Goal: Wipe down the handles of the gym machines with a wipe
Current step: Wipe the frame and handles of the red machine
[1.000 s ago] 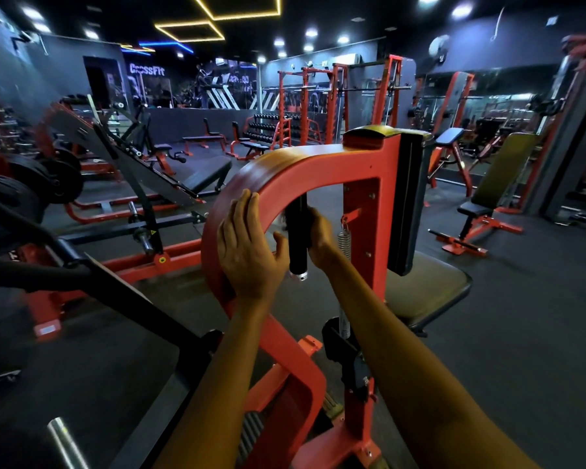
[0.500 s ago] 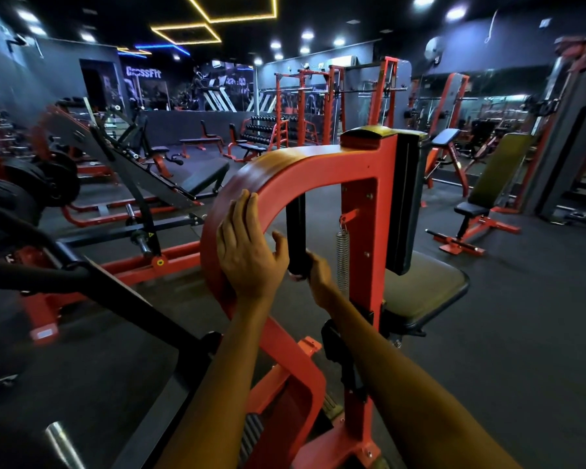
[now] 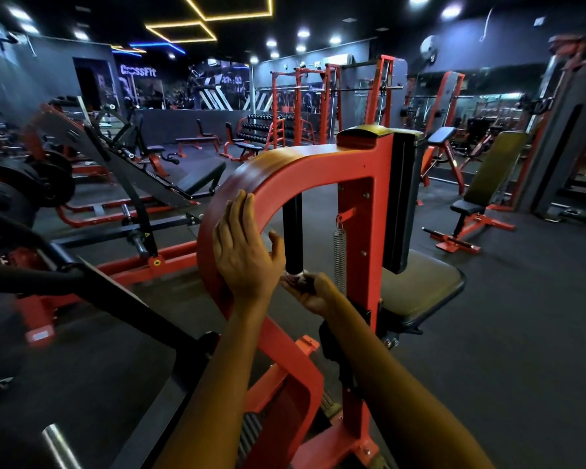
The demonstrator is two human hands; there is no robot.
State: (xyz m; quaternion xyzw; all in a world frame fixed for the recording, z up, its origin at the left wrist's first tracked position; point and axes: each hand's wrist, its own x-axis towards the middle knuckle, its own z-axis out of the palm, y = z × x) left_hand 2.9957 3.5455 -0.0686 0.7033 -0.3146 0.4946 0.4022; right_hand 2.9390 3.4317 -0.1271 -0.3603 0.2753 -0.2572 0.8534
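right hand [image 3: 310, 290] at black handle [image 3: 292, 231] bottom edge, beside red frame [image 3: 285, 177]

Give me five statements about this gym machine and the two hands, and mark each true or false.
1. The left hand lies flat with straight fingers on the curved red frame. True.
2. The right hand is at the top of the black handle. False: it is at the handle's bottom end, fingers curled round something white there, seemingly the wipe.
3. A coil spring hangs beside the red upright post. True.
4. The left hand grips the black handle. False: it rests on the red frame, beside the handle.
5. The machine's seat pad is red. False: it is dark, almost black.
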